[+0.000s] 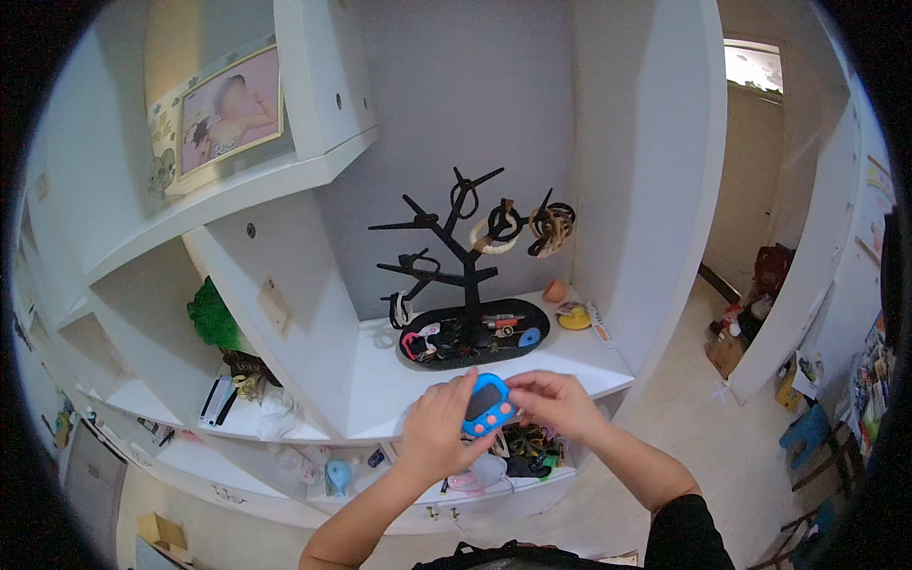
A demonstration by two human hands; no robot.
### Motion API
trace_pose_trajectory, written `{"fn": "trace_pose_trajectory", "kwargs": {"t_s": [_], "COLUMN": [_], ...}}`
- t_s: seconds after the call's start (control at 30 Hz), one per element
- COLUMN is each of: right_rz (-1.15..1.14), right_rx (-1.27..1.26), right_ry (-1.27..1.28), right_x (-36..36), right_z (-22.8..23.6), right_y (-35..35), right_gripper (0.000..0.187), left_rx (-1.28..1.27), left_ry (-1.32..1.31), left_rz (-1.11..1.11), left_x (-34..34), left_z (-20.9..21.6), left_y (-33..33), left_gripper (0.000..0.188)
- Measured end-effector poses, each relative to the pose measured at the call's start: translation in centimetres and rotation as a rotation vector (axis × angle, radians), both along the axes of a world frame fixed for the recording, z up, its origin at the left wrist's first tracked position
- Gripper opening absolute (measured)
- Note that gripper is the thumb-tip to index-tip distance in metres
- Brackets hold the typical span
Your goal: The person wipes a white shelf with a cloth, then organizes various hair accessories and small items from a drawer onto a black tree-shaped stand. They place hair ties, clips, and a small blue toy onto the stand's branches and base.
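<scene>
A small blue handheld electronic toy point(487, 405) with a dark screen and three pink buttons is held up in front of the shelf. My left hand point(439, 423) wraps round its left side, thumb underneath. At its right edge, my right hand point(556, 403) pinches with thumb and fingertips. Just beyond stands a black tree-shaped jewelry stand point(467, 277) with hair ties and bands hung on its branches. Its oval tray point(418, 361) holds small items, among them a pink clip, a red-and-white piece and a blue ring-like piece.
Beside the tray lie an orange-brown cup-like object point(555, 291) and a yellow round item point(574, 316). A lower shelf below my hands holds a cluttered heap of cables point(532, 448) and a light-blue bulb-shaped thing point(338, 477). At left are a framed photo point(231, 116) and a green bundle point(215, 315).
</scene>
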State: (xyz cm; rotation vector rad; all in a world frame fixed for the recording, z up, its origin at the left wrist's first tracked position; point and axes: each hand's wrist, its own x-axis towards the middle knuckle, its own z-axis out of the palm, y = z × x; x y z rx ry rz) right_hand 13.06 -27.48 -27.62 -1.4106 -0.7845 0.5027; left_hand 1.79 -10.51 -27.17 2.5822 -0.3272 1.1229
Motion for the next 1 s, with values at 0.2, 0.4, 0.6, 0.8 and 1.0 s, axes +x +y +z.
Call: {"fn": "trace_pose_trajectory", "kwargs": {"t_s": [0.2,0.4,0.6,0.8,1.0], "right_rz": [-0.586,-0.647,-0.642,-0.614,-0.599], "right_rx": [-0.258,-0.857,-0.865,-0.863,-1.207], "right_ry": [-0.745,-0.765,-0.823,-1.106,-1.210], "right_x": [7.6,14.4,19.6,20.8,20.8], "right_z": [2.7,3.8,0.8,2.3,3.2], "right_y": [-0.8,2.8,4.2,4.3,4.0], "right_gripper": [0.021,0.020,0.027,0.025,0.021], "left_rx": [-0.154,-0.239,-0.339,-0.409,-0.373], "left_ry": [-0.077,-0.107,-0.070,0.009,-0.020], "left_rz": [0.172,0.186,0.136,0.132,0.136], "left_x": [1.1,1.7,1.3,0.8,0.8], "left_z": [-0.2,-0.6,-0.9,-0.8,-0.5], "left_y": [2.6,4.6,4.6,4.4,4.2], "left_gripper": [0.068,0.068,0.068,0.069,0.068]}}
